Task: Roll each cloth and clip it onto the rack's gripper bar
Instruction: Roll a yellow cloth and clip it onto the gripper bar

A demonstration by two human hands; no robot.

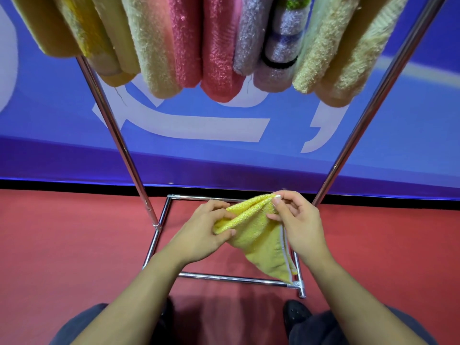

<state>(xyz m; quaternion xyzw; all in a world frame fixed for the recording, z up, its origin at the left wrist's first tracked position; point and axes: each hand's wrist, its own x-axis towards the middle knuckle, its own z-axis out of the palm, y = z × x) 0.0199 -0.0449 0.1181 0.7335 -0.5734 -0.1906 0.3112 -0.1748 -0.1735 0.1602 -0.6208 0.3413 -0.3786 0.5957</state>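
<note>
Head view showed both hands working a yellow cloth [256, 232] in mid-air, above the chrome base frame [159, 235] of the rack and below the row of rolled cloths [219, 53] already hanging at the top edge of the picture. The left hand [206, 232] gripped the cloth's bunched left end, thumb and fingers curled round it. The right hand [298, 225] pinched the top corner between thumb and forefinger, its other fingers loosely bent against the fabric. The cloth's free lower corner hung down toward the front right corner of the base frame.

The roll appeared barely begun. To do it well, I judged the person should first pull the cloth flat and taut between the hands, align its edges, then wind it tightly from one end so that no loose flap remains; a slack roll would probably slip out once clipped.

The cloth was soft looped terry, floppy, with a pale stitched border [286, 257] along one edge. The hanging rolls were thick, fuzzy cylinders in yellow, cream, pink and lilac, one with a black band round it. The rack's uprights [117, 135] were smooth, shiny metal tubes. The floor [74, 245] was matte red, and a blue banner [199, 155] stood behind.
</note>
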